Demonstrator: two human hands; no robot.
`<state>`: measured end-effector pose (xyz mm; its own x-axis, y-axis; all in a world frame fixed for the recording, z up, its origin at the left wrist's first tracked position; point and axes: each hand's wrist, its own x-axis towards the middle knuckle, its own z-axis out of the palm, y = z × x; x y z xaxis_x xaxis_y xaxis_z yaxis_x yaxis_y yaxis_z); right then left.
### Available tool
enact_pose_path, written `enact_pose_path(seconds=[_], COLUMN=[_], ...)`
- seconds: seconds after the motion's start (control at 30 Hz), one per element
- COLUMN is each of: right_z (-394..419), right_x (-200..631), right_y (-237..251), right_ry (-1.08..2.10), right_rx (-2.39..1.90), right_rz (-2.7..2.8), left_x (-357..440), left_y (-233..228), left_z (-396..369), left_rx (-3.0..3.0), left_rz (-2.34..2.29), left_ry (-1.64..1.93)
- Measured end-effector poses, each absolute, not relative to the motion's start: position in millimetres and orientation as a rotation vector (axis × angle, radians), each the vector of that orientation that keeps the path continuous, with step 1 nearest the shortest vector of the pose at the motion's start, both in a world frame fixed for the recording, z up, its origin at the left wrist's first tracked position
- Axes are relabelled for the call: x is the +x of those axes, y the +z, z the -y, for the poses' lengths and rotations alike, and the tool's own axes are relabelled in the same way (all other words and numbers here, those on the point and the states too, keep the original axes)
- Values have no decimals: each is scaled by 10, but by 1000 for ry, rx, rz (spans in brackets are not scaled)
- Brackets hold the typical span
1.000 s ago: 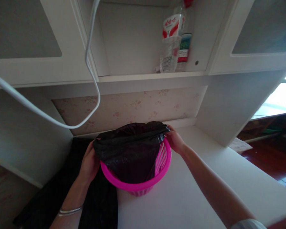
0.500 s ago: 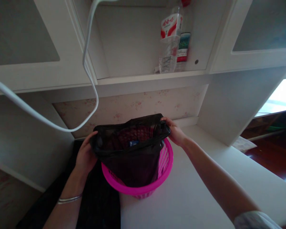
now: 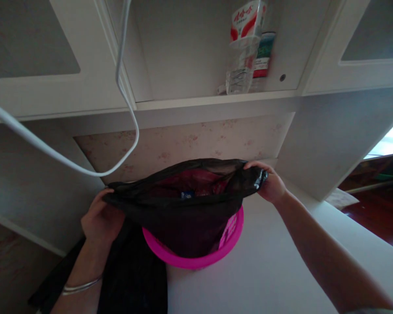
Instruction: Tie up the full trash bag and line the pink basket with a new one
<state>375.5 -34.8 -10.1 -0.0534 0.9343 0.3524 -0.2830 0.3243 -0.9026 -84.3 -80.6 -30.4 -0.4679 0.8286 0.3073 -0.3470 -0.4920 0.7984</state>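
One white cable (image 3: pixel 46 148) is looping in from the left edge, hanging in front of a white cabinet door (image 3: pixel 94 87) with a grey panel. Below it, a sheet of black material (image 3: pixel 134 274) is lying along the left part of the bench (image 3: pixel 265 261), partly behind the left forearm, whose wrist is wearing a silvery bracelet (image 3: pixel 81 287). The left hand (image 3: pixel 101 218) is gripping the left corner of a black bag (image 3: pixel 183 222), its fingers closing on the edge.

In the middle, the bag is spanning the space between the two hands, its mouth gaping into a long, narrow opening. Something with a small blue patch (image 3: pixel 187 194) is showing inside; what it is, I cannot tell. The lower part of the bag is sitting inside a pink basket (image 3: pixel 190 263), which is standing on the bench with its round rim showing at the front and its perforated wall at the right. Behind, a flowered wall panel (image 3: pixel 170 148) is running under the cabinet.

Further right, a clear bottle (image 3: pixel 244 65) with a red-and-white label is standing on the shelf, overlapping another bottle (image 3: pixel 264 54) with a green-and-red label. Below them, the right hand (image 3: pixel 271 187) is pinching the bag's bunched right corner. Beyond the far side panel, a reddish floor (image 3: pixel 380 218) is shining.
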Motion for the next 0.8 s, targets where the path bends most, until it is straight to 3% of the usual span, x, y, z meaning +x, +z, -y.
enact_pose_path(seconds=[0.23,0.47,0.6,0.8], right_z=[564,641,585,535], right_x=[4289,4012,3646,2965], right_y=[-301,-622,-405,90], right_ry=[1007,1180,1243,1055], right_rx=[-615,-676,-704,-584], right_rz=[1052,1413,1601,2029], left_x=[-811,-524,-441,-239], left_y=[-231,-578,-472,-166], left_z=[959,1039,921,957], left_rx=[686,989,1119,1178], left_rz=[-598,-1056,-1241,-1055], left_ry=[2127,1669,1642,1720])
